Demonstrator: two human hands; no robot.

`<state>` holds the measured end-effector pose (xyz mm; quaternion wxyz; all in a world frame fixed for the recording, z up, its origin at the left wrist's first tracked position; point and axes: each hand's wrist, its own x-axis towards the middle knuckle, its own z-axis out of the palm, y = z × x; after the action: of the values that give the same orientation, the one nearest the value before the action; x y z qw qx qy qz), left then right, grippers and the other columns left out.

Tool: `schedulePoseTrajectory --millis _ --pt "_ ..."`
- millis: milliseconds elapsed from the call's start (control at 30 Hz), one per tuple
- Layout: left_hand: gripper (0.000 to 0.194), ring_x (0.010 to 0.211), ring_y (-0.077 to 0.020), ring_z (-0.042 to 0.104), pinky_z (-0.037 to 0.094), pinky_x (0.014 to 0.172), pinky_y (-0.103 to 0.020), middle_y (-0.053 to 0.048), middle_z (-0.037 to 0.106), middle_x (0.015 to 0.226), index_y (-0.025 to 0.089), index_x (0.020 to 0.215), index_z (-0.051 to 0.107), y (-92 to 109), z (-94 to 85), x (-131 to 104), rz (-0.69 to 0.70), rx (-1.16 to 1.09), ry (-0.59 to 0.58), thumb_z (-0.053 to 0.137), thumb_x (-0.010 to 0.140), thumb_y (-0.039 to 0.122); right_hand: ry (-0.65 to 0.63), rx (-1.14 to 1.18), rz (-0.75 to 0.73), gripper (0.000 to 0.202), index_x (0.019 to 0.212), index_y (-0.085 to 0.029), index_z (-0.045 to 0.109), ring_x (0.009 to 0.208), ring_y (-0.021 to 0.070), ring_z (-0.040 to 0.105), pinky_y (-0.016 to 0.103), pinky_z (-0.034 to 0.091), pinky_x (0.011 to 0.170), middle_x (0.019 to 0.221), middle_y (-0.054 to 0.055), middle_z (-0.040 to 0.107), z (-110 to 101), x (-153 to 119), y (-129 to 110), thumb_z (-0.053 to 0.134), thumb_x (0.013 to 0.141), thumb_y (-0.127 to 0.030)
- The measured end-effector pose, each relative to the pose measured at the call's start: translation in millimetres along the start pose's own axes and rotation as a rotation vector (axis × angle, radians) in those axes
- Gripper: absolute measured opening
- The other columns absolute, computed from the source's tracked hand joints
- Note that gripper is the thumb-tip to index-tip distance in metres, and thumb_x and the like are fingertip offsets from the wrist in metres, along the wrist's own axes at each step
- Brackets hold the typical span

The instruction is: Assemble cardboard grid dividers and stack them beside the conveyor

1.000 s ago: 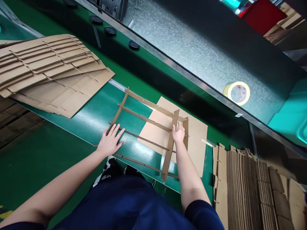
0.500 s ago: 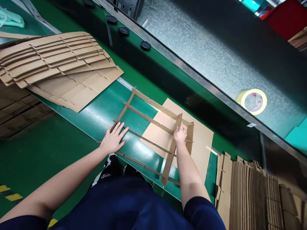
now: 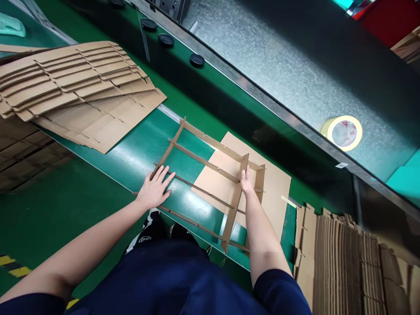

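Observation:
A cardboard divider grid [image 3: 197, 156] of interlocked slotted strips stands on edge on the green worktop, its right part over a flat cardboard sheet [image 3: 278, 192]. My left hand [image 3: 154, 188] lies with fingers spread over the grid's left cross strip, near a lengthwise strip. At the other end, my right hand [image 3: 247, 180] rests with straight fingers against the right side of a cross strip [image 3: 232, 214]; its thumb is mostly hidden. Another cross strip [image 3: 260, 177] stands just right of that hand.
Slotted cardboard sheets [image 3: 88, 96] lie stacked at left, overhanging the worktop edge. More cardboard pieces [image 3: 334, 258] stand packed at lower right. A tape roll [image 3: 343, 133] sits on the grey surface beyond a metal rail. Black round discs [image 3: 197, 60] lie along the far side.
My right hand's fingers have straightened against the cross strip, where they were more bent before. My left hand stays in place on the grid. The view has shifted slightly.

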<state>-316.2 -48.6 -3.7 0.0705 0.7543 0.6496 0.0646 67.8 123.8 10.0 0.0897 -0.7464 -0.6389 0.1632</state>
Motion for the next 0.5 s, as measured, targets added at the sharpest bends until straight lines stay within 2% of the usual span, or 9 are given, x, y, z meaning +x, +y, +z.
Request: schedulePoseTrajectory --millis 67,133,267,333,500 --pt "0.062 0.145 -0.0297 0.006 0.012 0.113 -0.055 -0.009 0.008 0.158 0.024 0.150 0.023 1 0.2 0 -0.003 -0.003 -0.004 0.037 0.091 0.041 0.005 0.115 0.069 0.066 0.150 -0.021 0.023 0.120 0.0255 0.050 0.039 0.039 0.096 0.137 0.012 0.050 -7 -7 7 0.010 0.095 -0.057" --pt "0.063 0.146 -0.0290 0.004 0.012 0.113 -0.055 -0.009 0.007 0.158 0.024 0.150 0.022 1 0.3 0 -0.009 0.000 -0.013 0.036 0.091 0.041 0.047 0.146 0.137 0.068 0.149 -0.020 0.025 0.128 0.0270 0.043 0.042 0.035 0.101 0.142 0.011 0.045 -11 -17 9 0.007 0.095 -0.057" --pt "0.063 0.146 -0.0286 0.003 0.011 0.113 -0.055 -0.009 0.006 0.158 0.024 0.150 0.021 1 0.3 0 -0.007 0.008 -0.017 0.035 0.091 0.042 0.046 0.017 0.065 0.064 0.145 -0.016 0.035 0.136 0.0276 0.031 0.049 0.023 0.107 0.143 0.015 0.043 -2 -34 3 0.009 0.096 -0.049" --pt "0.063 0.146 -0.0292 0.003 0.012 0.113 -0.056 -0.010 0.007 0.158 0.023 0.150 0.021 1 0.2 0 0.003 0.021 -0.018 0.035 0.091 0.042 0.029 -0.055 0.053 0.062 0.143 -0.016 0.038 0.135 0.0272 0.031 0.050 0.020 0.106 0.139 0.016 0.046 3 -36 -2 0.009 0.097 -0.045" --pt "0.064 0.146 -0.0294 0.004 0.014 0.112 -0.055 -0.011 0.008 0.158 0.023 0.150 0.020 0 -0.5 1 0.005 0.052 -0.024 0.035 0.091 0.042 -0.020 -0.130 0.055 0.062 0.137 -0.016 0.046 0.128 0.0250 0.040 0.045 0.023 0.102 0.135 0.015 0.051 5 -33 -2 0.006 0.097 -0.042"
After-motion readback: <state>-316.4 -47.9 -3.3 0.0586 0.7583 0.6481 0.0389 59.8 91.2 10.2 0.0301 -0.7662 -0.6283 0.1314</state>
